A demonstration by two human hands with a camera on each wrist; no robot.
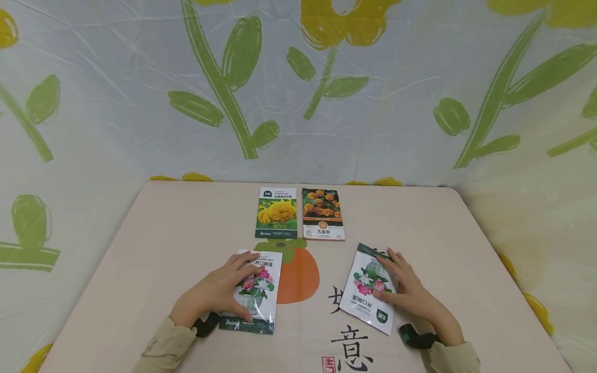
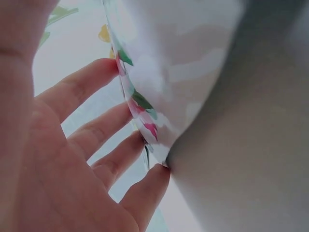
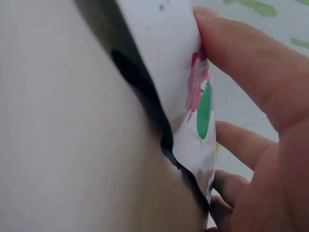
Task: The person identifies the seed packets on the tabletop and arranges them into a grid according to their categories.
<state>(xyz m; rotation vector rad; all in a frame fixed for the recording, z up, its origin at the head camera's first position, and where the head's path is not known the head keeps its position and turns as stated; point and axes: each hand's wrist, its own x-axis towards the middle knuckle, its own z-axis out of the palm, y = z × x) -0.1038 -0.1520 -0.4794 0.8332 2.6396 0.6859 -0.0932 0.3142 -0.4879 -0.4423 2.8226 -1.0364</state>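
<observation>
In the head view, a white seed packet (image 1: 268, 303) printed with pink and white flowers lies before me on the left. My left hand (image 1: 216, 287) rests across its left part, fingers spread; in the left wrist view, fingertips (image 2: 108, 67) touch the printed face. A matching packet (image 1: 358, 290) lies to the right, slanted, its print upside down. Over that packet's right side is my right hand (image 1: 410, 290), thumb and fingertips on the face. Up close, the right wrist view shows the thumb (image 3: 227, 38) against the packet, whose edge (image 3: 169, 145) is wavy.
Behind the hands, a yellow-flower seed packet (image 1: 277, 213) and an orange-flower one (image 1: 323, 213) lie side by side. The pale table cover (image 1: 186, 233) carries an orange fruit print (image 1: 300, 277) and black characters (image 1: 351, 348). A flower-patterned curtain (image 1: 373, 119) hangs behind the table.
</observation>
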